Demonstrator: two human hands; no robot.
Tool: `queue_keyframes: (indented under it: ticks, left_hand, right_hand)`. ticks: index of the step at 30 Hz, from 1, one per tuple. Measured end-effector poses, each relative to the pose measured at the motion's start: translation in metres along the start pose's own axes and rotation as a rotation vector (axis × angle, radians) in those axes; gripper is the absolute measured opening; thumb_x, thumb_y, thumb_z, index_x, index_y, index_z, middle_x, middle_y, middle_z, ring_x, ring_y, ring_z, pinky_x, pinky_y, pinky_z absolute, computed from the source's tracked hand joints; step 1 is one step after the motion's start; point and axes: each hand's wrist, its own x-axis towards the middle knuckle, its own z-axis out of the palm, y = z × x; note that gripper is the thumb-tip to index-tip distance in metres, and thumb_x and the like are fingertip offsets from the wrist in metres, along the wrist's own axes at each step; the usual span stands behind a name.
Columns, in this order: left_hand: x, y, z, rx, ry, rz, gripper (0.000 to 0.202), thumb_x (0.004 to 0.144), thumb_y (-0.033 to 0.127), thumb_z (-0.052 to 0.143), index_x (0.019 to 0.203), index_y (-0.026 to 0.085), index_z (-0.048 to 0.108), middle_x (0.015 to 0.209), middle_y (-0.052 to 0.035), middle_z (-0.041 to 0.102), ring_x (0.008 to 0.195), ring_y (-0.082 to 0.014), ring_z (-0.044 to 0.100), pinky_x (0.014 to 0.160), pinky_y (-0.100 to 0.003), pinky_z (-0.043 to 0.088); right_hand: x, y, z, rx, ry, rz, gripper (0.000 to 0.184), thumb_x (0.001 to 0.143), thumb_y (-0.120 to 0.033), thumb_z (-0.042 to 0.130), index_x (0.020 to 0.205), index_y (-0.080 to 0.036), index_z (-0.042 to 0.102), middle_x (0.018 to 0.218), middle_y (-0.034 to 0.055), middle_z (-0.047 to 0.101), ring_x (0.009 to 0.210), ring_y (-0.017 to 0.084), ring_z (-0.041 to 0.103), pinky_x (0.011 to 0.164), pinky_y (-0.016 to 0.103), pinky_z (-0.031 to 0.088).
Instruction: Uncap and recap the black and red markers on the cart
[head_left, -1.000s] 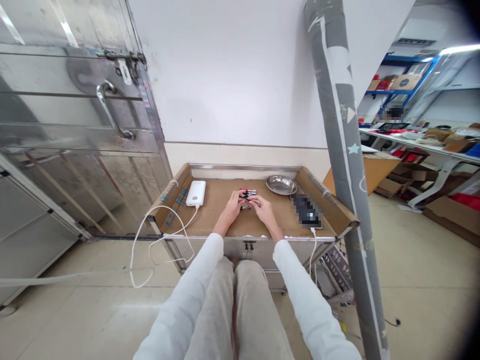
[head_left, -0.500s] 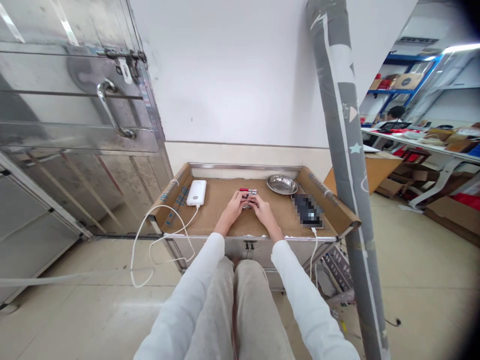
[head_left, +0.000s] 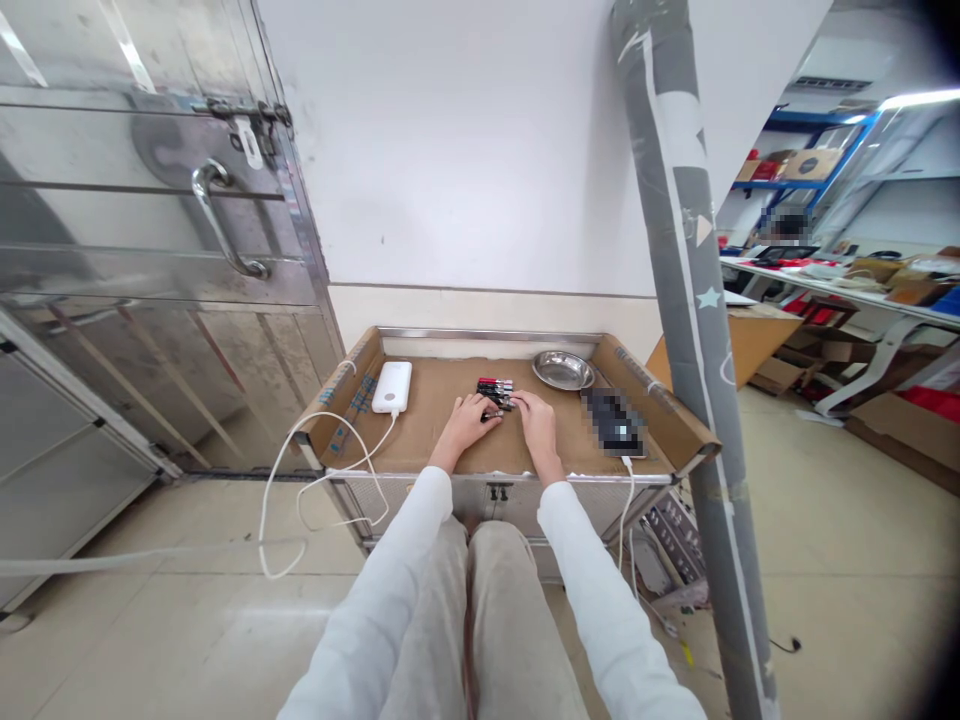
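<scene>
A row of small black sticks with silvery ends (head_left: 495,393) lies in the middle of the cardboard-lined tabletop (head_left: 435,440), with a red stick (head_left: 493,381) at its far side. They are too small to tell their exact kind. My left hand (head_left: 469,422) is at the near left of the row, its fingers closed on a black stick with a silvery end (head_left: 491,414). At the right ends of the row is my right hand (head_left: 536,420), thumb and fingertips pinched together. Whatever lies between those fingertips is hidden.
A white power bank (head_left: 392,387) with a white cable lies at the left. On the right are a shallow metal bowl (head_left: 562,370) and a dark phone (head_left: 615,423) with a cable plugged in. Raised cardboard sides flank the tabletop. A grey roll (head_left: 697,250) leans at the right.
My hands have drawn apart and slightly toward me. The row of black sticks, mostly covered by my fingers before, now shows between them.
</scene>
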Motion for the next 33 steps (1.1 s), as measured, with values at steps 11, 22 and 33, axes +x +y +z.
queue_keyframes:
  ticks: [11,22,33]
  left_hand:
    - [0.003,-0.002,-0.001,-0.007,0.131,-0.001,0.017,0.092,0.03,0.05,0.097,0.02,0.063,0.097,-0.0058,0.062,0.09,-0.0191,0.059,0.084,-0.033,0.043]
    - [0.003,-0.004,-0.002,0.052,0.271,-0.05,0.016,0.093,0.03,0.047,0.097,0.02,0.06,0.093,-0.0056,0.06,0.087,-0.02,0.056,0.082,-0.033,0.043]
    - [-0.001,-0.017,0.012,0.377,0.237,-0.307,0.021,0.091,0.007,0.035,0.095,0.016,0.053,0.099,-0.0108,0.055,0.096,-0.0221,0.054,0.081,-0.034,0.047]
  right_hand:
    - [-0.003,-0.004,0.004,-0.114,-0.112,-0.102,0.027,0.09,-0.026,0.044,0.101,-0.023,0.068,0.104,0.0084,0.07,0.095,0.024,0.065,0.089,0.039,0.049]
    - [-0.001,-0.016,0.003,-0.029,-0.304,-0.239,0.065,0.082,-0.011,0.041,0.144,-0.029,0.032,0.138,0.0019,0.05,0.123,0.02,0.05,0.107,0.04,0.039]
    - [0.0,-0.003,0.009,-0.174,-0.184,-0.199,0.041,0.084,-0.011,0.04,0.122,-0.016,0.054,0.108,0.0105,0.064,0.101,0.024,0.055,0.094,0.04,0.045]
